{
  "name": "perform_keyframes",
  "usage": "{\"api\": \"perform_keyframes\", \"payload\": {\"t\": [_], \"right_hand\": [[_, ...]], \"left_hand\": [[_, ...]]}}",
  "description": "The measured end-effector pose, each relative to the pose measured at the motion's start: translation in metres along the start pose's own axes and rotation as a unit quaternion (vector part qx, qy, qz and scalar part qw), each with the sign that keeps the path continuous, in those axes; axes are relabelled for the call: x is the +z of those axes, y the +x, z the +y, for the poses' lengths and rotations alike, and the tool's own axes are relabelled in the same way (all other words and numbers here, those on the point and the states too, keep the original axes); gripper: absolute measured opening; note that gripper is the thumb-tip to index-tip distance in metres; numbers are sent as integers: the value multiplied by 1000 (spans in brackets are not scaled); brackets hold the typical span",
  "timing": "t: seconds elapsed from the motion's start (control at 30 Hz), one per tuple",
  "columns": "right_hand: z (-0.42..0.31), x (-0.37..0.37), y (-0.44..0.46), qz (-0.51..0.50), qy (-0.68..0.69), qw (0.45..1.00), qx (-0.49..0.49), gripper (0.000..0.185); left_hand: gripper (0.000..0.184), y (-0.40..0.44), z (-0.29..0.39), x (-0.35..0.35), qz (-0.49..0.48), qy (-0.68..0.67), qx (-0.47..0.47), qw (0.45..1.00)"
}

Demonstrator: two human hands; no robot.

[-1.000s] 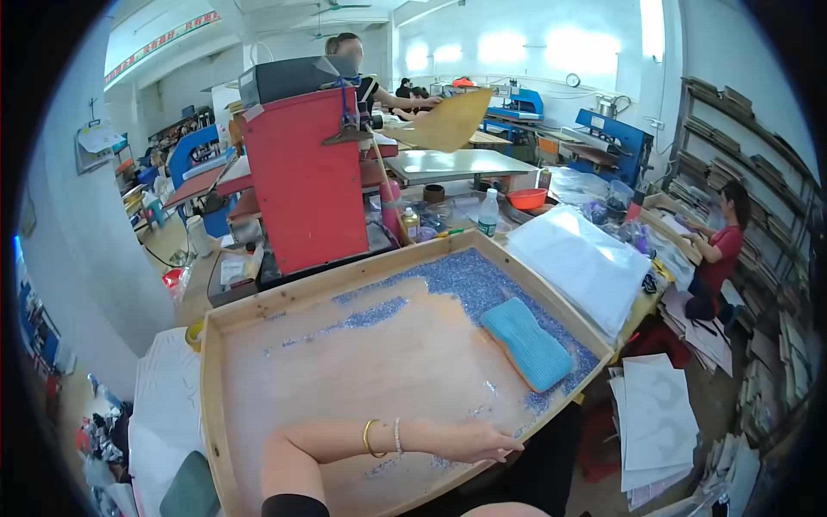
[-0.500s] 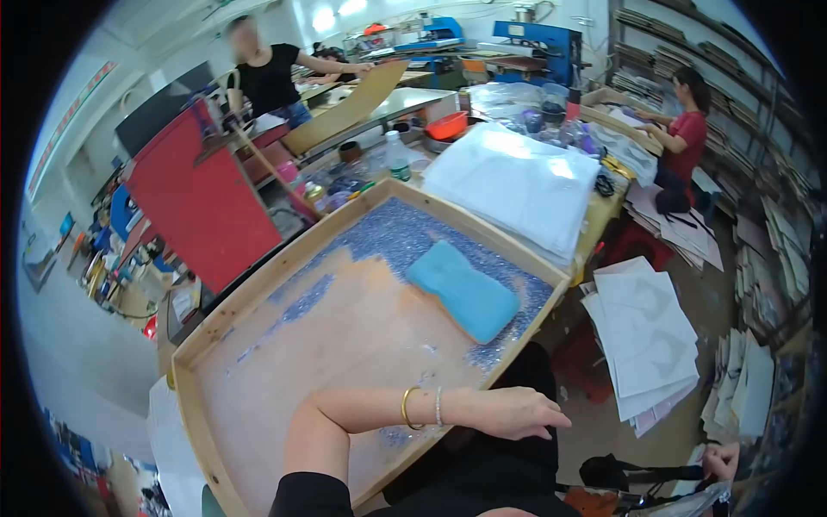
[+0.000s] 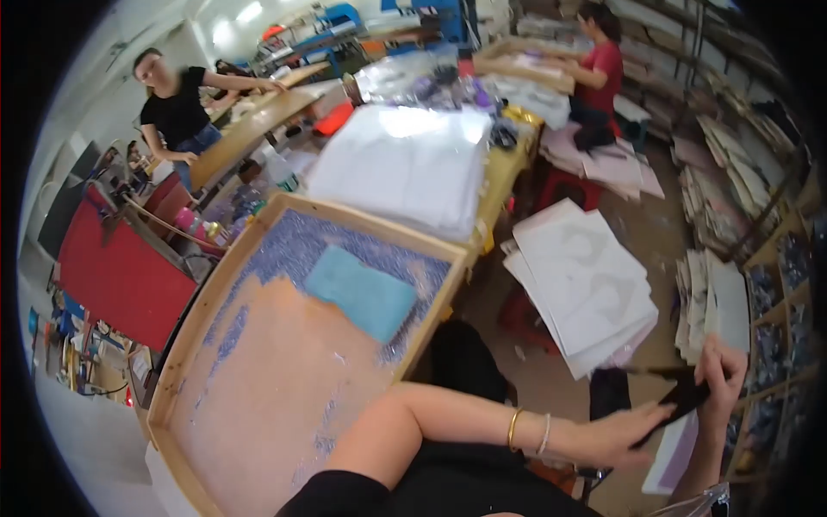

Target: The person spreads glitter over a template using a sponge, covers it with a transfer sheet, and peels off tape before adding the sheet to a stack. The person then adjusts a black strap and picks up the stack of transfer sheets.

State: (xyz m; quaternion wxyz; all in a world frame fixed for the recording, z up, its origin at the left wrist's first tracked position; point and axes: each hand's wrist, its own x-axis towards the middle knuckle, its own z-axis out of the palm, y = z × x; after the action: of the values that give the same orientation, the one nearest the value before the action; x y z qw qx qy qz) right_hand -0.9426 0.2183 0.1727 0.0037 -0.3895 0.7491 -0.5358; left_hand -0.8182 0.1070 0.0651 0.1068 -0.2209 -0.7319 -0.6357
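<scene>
Black, matt and soft-looking, a single dark strip [image 3: 687, 395] slants between the person's two hands, out beyond the right side of the wooden tray, its outline blurred (I cannot tell whether it is a strap or folded cloth). The right hand [image 3: 722, 370] is closed around its upper part, fingers bent; the left hand [image 3: 607, 438] reaches across with its fingers stretched out at the lower end — whether they pinch it, I cannot tell. Two bands circle the left wrist: one gold bangle [image 3: 514, 429] and one pale bracelet [image 3: 544, 433]. Just beneath the strip is one flat white-and-purple piece [image 3: 670, 457]. One wooden tray [image 3: 185, 345] lies at an angle in front of the person, with blue-violet glitter [image 3: 301, 226] thickest along its far side and thinner patches nearer. One teal pad [image 3: 360, 291], ribless at this blur and narrower at the middle, rests partly over that glitter. White sheets [image 3: 564, 293] lie loosely stacked low down between tray and shelving, two grey shapes showing on the top one. Two co-workers stand out clearly — one in a black top [image 3: 177, 108], one in a red top [image 3: 603, 69] — both well apart from the hands.
</scene>
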Motion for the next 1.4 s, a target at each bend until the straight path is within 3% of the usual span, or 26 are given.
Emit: {"api": "perform_keyframes", "payload": {"t": [0.07,0.13,0.2,0.27,0.33,0.37,0.4,0.43,0.53,0.67,0.83,0.93,0.97,1.07,1.2,1.23,1.4], "right_hand": [[8,1,9,9,-10,999,-29,38],[11,6,14,-11,0,1000,-13,38],[12,20,28,-24,-26,998,-57,37],[15,31,48,-43,-7,999,15,37],[28,50,72,-20,24,997,66,38],[35,54,92,-73,16,997,-32,37],[43,60,110,-93,7,995,-45,38],[34,67,122,-103,-11,994,-16,40],[34,86,154,-167,27,986,-8,39],[17,95,184,-321,-30,946,46,30],[11,126,226,-340,-61,931,116,39],[9,140,250,-405,-99,907,58,43],[0,146,260,-425,-85,901,29,23],[-13,170,281,-376,-27,911,167,25],[-20,192,322,-393,-36,909,133,28],[-27,194,334,-416,-52,899,128,36],[-49,190,379,-464,2,882,83,34]], "left_hand": [[48,12,-6,6,87,-38,-25,995],[31,22,-17,0,108,-7,-32,994],[24,28,-29,-12,174,47,55,982],[16,23,-24,-34,104,-58,-96,988],[11,26,-15,-57,128,-82,-114,982],[12,27,-12,-75,118,-169,-139,968],[17,26,-7,-93,126,-157,-155,967],[21,31,6,-114,139,-218,-207,944],[29,31,12,-171,160,-170,-183,955],[35,33,3,-237,141,-118,-192,964],[30,30,-8,-298,105,-129,-222,961],[28,25,-19,-322,109,-105,-189,970],[26,26,-17,-333,114,-89,-174,974],[26,28,-9,-369,124,-94,-201,967],[27,34,4,-410,130,-125,-211,961],[26,37,8,-415,137,-133,-203,960],[23,64,32,-439,131,-150,-174,964]]}}
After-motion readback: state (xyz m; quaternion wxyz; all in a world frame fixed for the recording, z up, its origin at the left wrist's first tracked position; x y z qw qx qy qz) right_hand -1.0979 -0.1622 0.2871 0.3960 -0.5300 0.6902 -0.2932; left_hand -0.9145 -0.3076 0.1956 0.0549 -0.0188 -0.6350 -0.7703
